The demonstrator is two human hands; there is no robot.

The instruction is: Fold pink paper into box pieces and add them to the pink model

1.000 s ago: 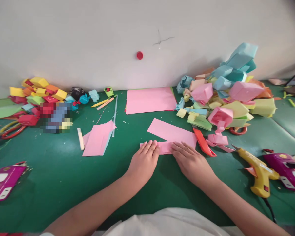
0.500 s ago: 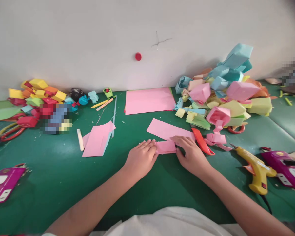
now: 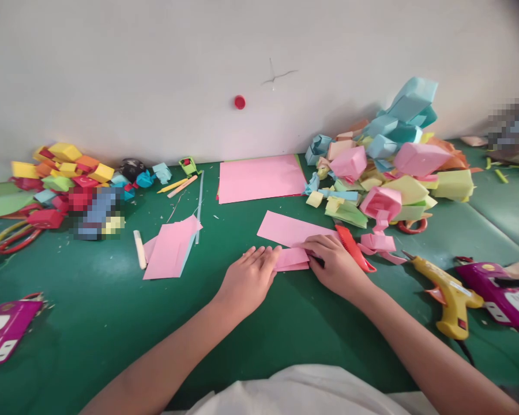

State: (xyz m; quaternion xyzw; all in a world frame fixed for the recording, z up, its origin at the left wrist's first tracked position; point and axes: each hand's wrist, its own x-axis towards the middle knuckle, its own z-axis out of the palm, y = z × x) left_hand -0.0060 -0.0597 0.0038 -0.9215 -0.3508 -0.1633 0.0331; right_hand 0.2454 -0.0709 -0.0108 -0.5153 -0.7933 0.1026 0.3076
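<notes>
- Green counter point(image 3: 225, 323) with a smooth sheen meets a pale, plain wall point(image 3: 155, 69).
- Your folded pink paper point(image 3: 292, 259) lies on it between your hands, near a flat pink strip point(image 3: 285, 227).
- Your left hand point(image 3: 248, 279) is open, fingers laid over one end; your right hand point(image 3: 339, 268) is curled at the other, though you cannot tell whether it pinches.
- It should feel light, crisp and easily creased; hold it by the ends, pressing flat.
- Rightward, crumpled, boxy paper shapes point(image 3: 348, 164) sit behind a hard, ridged red cutter point(image 3: 352, 248).
</notes>
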